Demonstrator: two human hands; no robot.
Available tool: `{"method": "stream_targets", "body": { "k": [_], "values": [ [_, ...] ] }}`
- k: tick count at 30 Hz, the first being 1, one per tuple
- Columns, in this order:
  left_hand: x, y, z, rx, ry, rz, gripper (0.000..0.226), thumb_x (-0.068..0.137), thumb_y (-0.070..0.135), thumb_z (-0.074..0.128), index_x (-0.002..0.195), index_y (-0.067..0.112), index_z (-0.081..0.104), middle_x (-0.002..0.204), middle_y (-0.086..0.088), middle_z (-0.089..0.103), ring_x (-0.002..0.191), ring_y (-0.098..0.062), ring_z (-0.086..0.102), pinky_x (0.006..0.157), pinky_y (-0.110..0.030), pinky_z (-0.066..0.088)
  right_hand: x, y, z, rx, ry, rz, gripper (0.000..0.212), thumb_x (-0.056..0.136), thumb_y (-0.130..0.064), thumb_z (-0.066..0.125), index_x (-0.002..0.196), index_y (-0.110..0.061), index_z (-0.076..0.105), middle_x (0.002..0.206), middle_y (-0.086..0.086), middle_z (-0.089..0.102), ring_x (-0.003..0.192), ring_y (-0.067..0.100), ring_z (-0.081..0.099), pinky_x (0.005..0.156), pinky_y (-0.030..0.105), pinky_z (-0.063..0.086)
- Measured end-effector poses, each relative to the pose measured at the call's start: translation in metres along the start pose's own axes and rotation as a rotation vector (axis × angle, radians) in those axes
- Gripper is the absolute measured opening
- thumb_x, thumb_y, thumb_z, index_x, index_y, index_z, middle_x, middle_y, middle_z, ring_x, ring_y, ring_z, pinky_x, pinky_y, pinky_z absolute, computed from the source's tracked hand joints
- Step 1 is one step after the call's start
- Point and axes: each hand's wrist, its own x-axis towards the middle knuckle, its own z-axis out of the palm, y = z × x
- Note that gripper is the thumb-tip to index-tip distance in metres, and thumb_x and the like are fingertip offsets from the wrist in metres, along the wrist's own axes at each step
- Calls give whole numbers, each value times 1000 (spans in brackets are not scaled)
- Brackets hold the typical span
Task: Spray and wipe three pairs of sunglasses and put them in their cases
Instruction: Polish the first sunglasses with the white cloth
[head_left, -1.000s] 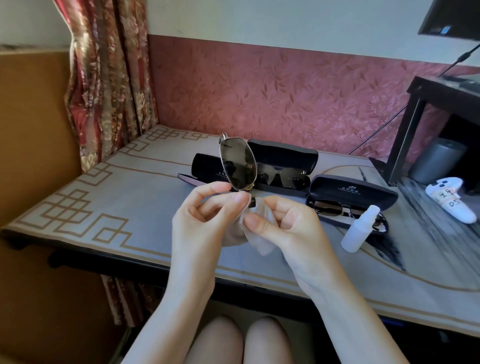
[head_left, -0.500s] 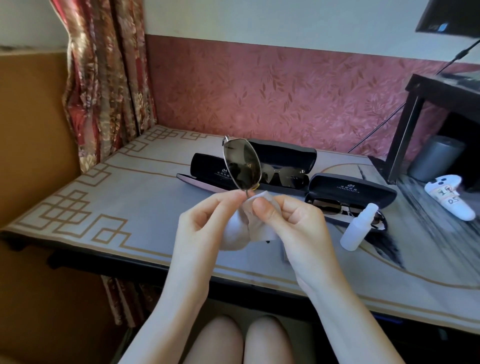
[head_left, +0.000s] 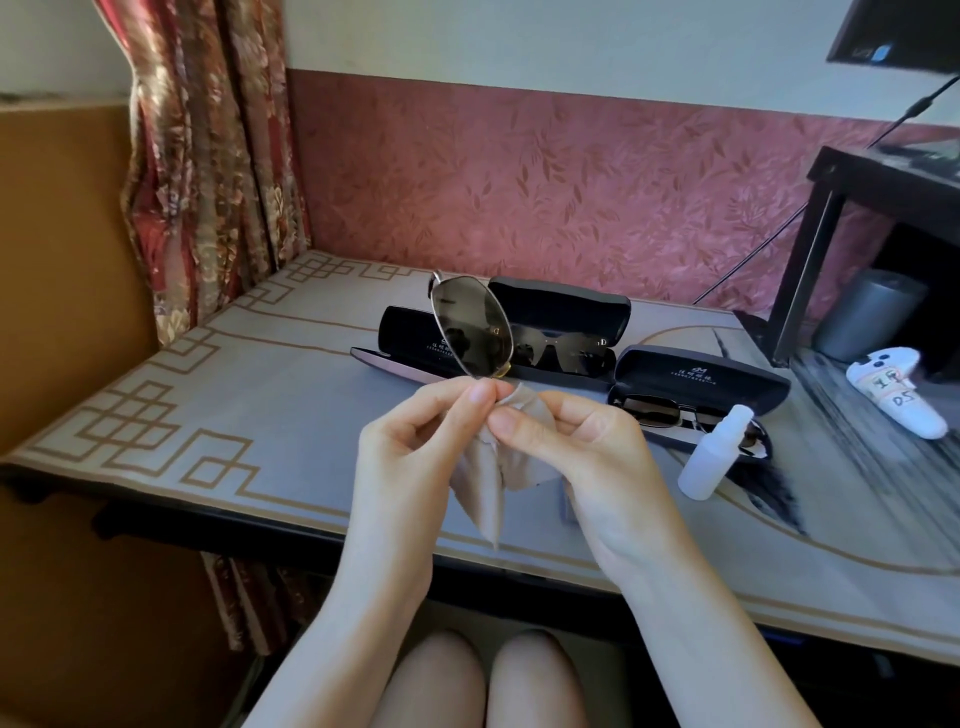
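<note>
The patterned tabletop (head_left: 260, 415), smooth and printed with a gold key border, lies under and beyond both grips. Three hard black cases stand open on it, beyond the grips. The empty case (head_left: 410, 332) is straight behind the left grip. The middle case (head_left: 561, 306) holds a glossy dark pair (head_left: 566, 348). The right-hand case (head_left: 701, 374), beyond the right grip, holds a thin metal-framed pair (head_left: 649, 410).

With two pairs already cased, this looks like the wiping of the third and last pair.

The left grip (head_left: 415, 447) has thumb and forefinger closed in a tight pinch on the frame of the sunglasses (head_left: 467, 327). They stand on end above it, one oval brown lens in a slim gold rim showing. The right grip (head_left: 582, 441) pinches a soft beige cloth (head_left: 488, 488) at the lower part of the frame. The second lens is hidden there, so I cannot tell how much of it the cloth covers. The loose end hangs limp below both grips.

A small white plastic spray bottle (head_left: 714, 454) stands upright just right of the right grip, untouched.

The next move probably calls for light rubbing through the cloth with a steady hold on the thin rim. After that the arms need folding, and the pair goes into the empty case.
</note>
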Motion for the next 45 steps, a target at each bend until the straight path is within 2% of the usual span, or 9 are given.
{"method": "stream_targets", "body": {
  "k": [10,14,20,24,30,35,37,40,45],
  "values": [
    [2,-2,0,-71,11,-57,20,72,32,64,79,19,77,89,-1,74,88,-9,66,87,-28,48,-9,1,-11,-123,-63,10,6,73,-13,70,77,-8,72,68,-2,72,66,6,67,61,12,48],
    [4,-2,-1,-80,51,-35,21,74,31,64,82,17,77,92,-2,75,94,-13,67,95,-32,48,-11,6,-17,-151,-70,-21,5,79,-15,74,81,-12,76,78,0,73,76,7,66,72,14,50],
    [0,-2,3,-23,15,-29,24,76,34,61,84,17,77,87,1,75,90,-9,67,88,-26,49,-9,4,-12,-127,1,-7,13,65,-15,78,74,-9,70,69,1,72,65,9,67,62,15,51],
    [-1,-1,6,-9,-3,-29,26,74,34,61,83,15,77,87,-4,76,86,-11,69,80,-25,54,-4,2,-4,-131,83,-35,24,58,-23,78,76,-9,72,73,7,75,69,14,70,67,21,55],
    [-2,1,2,-29,-26,-10,26,79,31,60,94,17,76,96,-1,76,99,-12,69,88,-24,53,0,3,2,-173,109,-126,21,72,-30,71,78,-10,76,73,6,76,72,11,69,71,17,53],
    [-3,0,5,-53,28,-22,26,77,29,64,94,13,77,97,-3,76,100,-15,69,91,-28,54,0,6,1,-295,146,-179,32,84,-38,60,88,-11,78,87,14,75,87,27,70,82,31,53],
    [-2,0,7,-63,58,-39,22,76,31,64,86,19,78,96,-3,75,97,-16,69,91,-33,53,-2,6,2,-287,146,-176,30,88,-35,58,83,-12,77,77,10,73,77,17,66,77,25,51],
    [-1,0,9,-91,106,-57,20,74,34,65,82,21,79,95,-4,74,94,-17,68,92,-37,51,-7,2,3,-273,139,-170,30,94,-24,55,69,-17,70,60,-13,60,64,-1,54,68,8,42],
    [3,2,7,-118,141,-46,22,77,33,64,85,19,78,91,-6,73,90,-16,66,96,-36,50,-16,6,-1,-264,109,-132,38,91,-32,57,54,-27,66,56,-14,53,60,2,46,64,7,39]
  ]
}}
